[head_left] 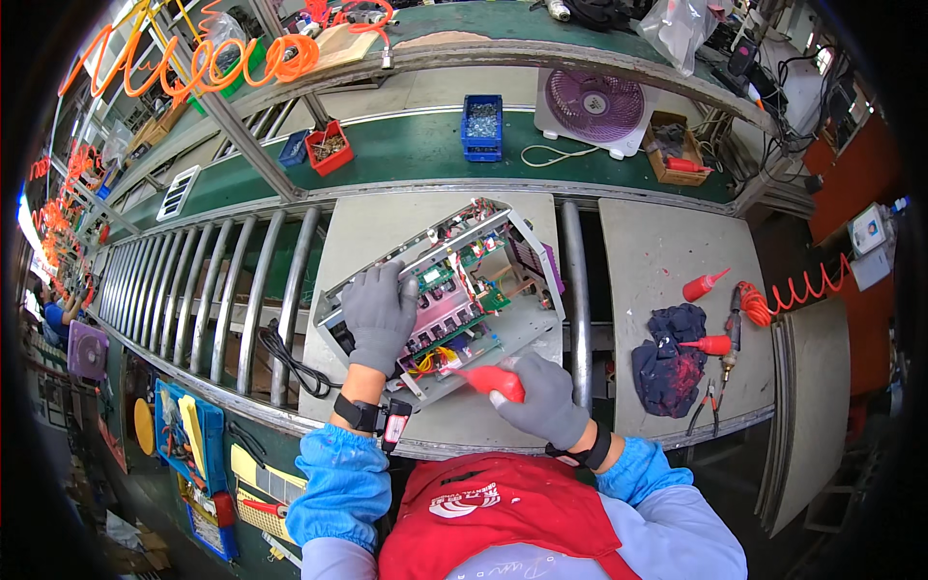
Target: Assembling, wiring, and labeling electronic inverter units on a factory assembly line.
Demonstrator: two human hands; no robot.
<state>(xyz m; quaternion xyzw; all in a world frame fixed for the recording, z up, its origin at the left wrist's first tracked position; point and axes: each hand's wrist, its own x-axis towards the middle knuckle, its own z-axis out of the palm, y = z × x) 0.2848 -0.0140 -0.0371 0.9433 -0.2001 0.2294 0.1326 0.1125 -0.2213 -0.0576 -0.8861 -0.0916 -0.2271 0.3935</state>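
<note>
Red bottle [506,385], one, in right hand [547,401]; left hand [380,314] touches one chassis [527,327]

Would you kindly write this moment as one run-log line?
left hand: on open metal chassis | right hand: gripping red squeeze bottle, nozzle toward chassis | right side: dark cloth

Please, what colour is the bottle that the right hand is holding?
The bottle is red; the head view shows it best.

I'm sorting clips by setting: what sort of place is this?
Probably an electronics assembly line: a roller conveyor, an open metal chassis with circuit boards, and a blue bin of small parts.
</note>
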